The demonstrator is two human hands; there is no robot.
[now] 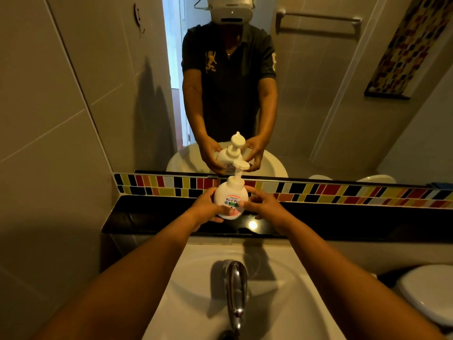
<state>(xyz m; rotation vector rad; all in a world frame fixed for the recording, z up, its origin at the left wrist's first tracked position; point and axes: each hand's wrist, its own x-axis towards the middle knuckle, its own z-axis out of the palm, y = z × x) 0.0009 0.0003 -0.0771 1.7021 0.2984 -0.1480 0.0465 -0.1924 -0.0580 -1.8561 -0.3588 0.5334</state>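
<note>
A white soap pump bottle (230, 192) with a printed label stands upright over the black shelf (152, 214) behind the sink. My left hand (208, 204) grips its left side, thumb across the lower front. My right hand (263, 202) holds the bottle's right side with curled fingers. The pump head points right. Whether the bottle's base touches the shelf is hidden by my hands.
A white sink (196, 278) with a chrome tap (236, 290) lies below my arms. A mirror (318, 94) above a coloured tile strip (343, 192) reflects the person and bottle. A white toilet lid (426, 290) sits at right. A tiled wall closes the left side.
</note>
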